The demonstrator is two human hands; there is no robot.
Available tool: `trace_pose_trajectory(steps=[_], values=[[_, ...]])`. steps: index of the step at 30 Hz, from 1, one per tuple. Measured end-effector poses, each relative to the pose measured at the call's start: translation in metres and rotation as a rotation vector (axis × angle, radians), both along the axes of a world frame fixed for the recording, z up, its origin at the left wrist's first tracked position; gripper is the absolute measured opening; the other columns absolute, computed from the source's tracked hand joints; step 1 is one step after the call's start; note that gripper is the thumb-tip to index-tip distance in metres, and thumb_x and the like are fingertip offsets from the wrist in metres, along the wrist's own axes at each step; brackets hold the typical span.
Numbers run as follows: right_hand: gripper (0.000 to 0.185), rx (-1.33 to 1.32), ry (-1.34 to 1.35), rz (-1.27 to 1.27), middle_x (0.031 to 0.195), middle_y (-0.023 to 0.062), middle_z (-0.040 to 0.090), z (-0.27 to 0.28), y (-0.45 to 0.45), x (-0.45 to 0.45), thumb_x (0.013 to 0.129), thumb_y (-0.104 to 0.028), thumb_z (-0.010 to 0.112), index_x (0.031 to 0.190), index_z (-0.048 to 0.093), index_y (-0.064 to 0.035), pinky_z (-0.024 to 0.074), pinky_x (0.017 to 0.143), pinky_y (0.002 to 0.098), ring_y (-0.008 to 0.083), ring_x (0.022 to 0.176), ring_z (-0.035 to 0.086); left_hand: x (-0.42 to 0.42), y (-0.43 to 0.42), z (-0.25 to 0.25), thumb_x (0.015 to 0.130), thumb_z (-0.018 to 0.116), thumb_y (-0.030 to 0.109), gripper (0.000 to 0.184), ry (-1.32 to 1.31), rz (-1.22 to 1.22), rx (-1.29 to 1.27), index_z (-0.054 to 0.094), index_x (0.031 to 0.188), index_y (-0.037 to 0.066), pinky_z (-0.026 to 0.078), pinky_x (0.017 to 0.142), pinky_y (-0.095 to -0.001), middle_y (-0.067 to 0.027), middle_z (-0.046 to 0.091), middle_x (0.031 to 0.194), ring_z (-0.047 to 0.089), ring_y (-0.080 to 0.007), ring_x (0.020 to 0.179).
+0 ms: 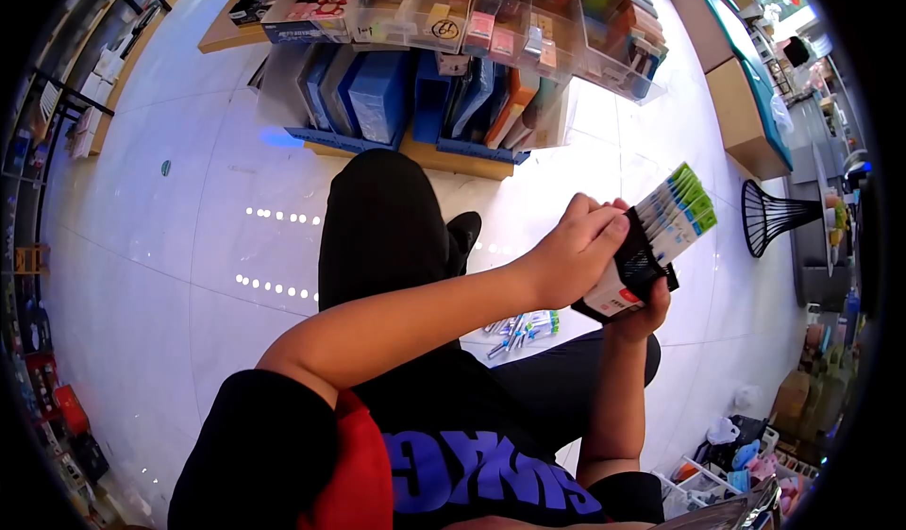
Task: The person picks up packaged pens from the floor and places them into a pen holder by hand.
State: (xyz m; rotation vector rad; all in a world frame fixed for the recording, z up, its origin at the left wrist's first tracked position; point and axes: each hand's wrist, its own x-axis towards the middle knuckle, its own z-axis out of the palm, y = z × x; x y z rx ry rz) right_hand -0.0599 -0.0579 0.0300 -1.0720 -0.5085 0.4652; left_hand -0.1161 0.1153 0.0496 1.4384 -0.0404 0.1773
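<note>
A black mesh holder (641,255) with a white and red label is tilted in front of me, to my right. Several slim packets with green ends (681,215), which look like pen packs, stand up out of it. My left hand (587,247) reaches across my body and its fingers are closed on the holder's upper side, by the packets. From below, my right hand (647,311) grips the lower side of the same holder. More packets of the same kind (525,330) lie loose on the floor by my leg.
Ahead stands a low display with clear bins (406,20) of small boxed goods and blue folders (377,100) beneath. A black wire basket (769,218) is on the right. Cartons (746,115) stand behind it. Shelves (80,105) line the left side. White tiled floor (255,167) surrounds me.
</note>
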Motion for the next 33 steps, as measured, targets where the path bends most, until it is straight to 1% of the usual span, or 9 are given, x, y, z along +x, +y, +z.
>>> trace_pose_trajectory(steps=[5,9,12,14,16,18,20,25,33], values=[[0.091,0.006,-0.003,0.071,0.151,0.0255,0.046,0.008,0.006,-0.020,0.090,-0.060,0.051,0.149,0.038,0.0085,0.0420,0.112,0.0445,0.0344,0.133,0.053,-0.046,0.011,0.031,0.104,0.058,0.021,0.039,0.059,0.107,-0.247,0.042,0.136,0.006,0.046,0.101,-0.0407,-0.0096,0.061,0.116,0.063,-0.0229,0.105],[0.097,0.104,0.018,0.078,0.147,0.0238,0.049,0.031,0.011,-0.042,0.085,-0.061,0.060,0.151,0.035,0.0059,0.0433,0.110,0.0513,0.0396,0.133,0.052,-0.095,0.034,0.051,0.096,0.066,0.019,0.045,-0.024,0.155,0.212,0.046,0.134,0.007,0.044,0.106,-0.0403,-0.0109,0.060,0.124,0.057,-0.0202,0.124],[0.105,0.208,-0.007,0.056,0.149,0.0232,0.045,0.044,-0.002,-0.051,0.082,-0.064,0.065,0.153,0.030,0.0043,0.0423,0.110,0.0574,0.0436,0.136,0.048,-0.144,0.090,0.036,0.090,0.067,0.006,0.035,-0.190,0.480,0.519,0.054,0.123,0.004,0.045,0.098,-0.0342,-0.0094,0.055,0.120,0.056,-0.0186,0.109],[0.108,0.283,-0.020,0.075,0.148,0.0203,0.044,0.055,-0.012,-0.054,0.080,-0.068,0.066,0.152,0.030,0.0034,0.0422,0.109,0.0588,0.0415,0.136,0.047,-0.177,0.144,0.011,0.095,0.057,0.001,0.023,-0.217,0.767,0.196,0.056,0.119,0.003,0.041,0.098,-0.0296,-0.0059,0.056,0.110,0.053,-0.0161,0.107],[0.102,0.311,-0.074,0.089,0.143,0.0161,0.038,0.076,-0.010,-0.060,0.081,-0.061,0.068,0.153,0.029,-0.0003,0.0400,0.104,0.0600,0.0383,0.129,0.046,-0.211,0.228,-0.030,0.101,0.055,0.008,0.020,-0.114,1.113,0.398,0.056,0.121,0.005,0.040,0.093,-0.0249,-0.0018,0.056,0.107,0.051,-0.0106,0.099],[0.112,0.283,-0.157,0.032,0.138,0.0148,0.043,0.084,-0.012,-0.062,0.075,-0.071,0.073,0.151,0.028,-0.0017,0.0458,0.100,0.0583,0.0373,0.126,0.052,-0.245,0.301,-0.103,0.099,0.059,0.012,0.020,0.070,1.289,0.351,0.058,0.119,0.007,0.045,0.084,-0.0251,-0.0013,0.054,0.102,0.052,-0.0113,0.092],[0.105,0.293,-0.108,0.000,0.135,0.0130,0.043,0.102,0.001,-0.077,0.074,-0.054,0.084,0.151,0.027,-0.0096,0.0445,0.100,0.0604,0.0366,0.122,0.052,-0.279,0.362,-0.193,0.095,0.063,0.017,0.027,0.411,1.291,0.297,0.060,0.120,0.007,0.049,0.085,-0.0317,-0.0049,0.061,0.101,0.059,-0.0179,0.090],[0.106,0.122,-0.182,0.095,0.134,0.0139,0.043,0.132,0.032,-0.085,0.073,-0.042,0.088,0.151,0.027,-0.0052,0.0439,0.098,0.0579,0.0339,0.121,0.050,-0.317,0.419,-0.338,0.085,0.070,0.029,0.047,0.870,1.089,0.793,0.061,0.127,0.010,0.051,0.094,-0.0473,-0.0180,0.069,0.109,0.066,-0.0366,0.106],[0.103,-0.085,-0.183,-0.028,0.131,0.0138,0.046,0.141,0.125,-0.083,0.071,-0.038,0.091,0.148,0.030,-0.0067,0.0489,0.095,0.0588,0.0339,0.117,0.055,-0.276,0.488,-0.382,0.088,0.061,0.031,0.070,1.415,0.812,0.751,0.040,0.151,0.009,0.042,0.108,-0.0586,-0.0175,0.042,0.152,0.042,-0.0433,0.138]])
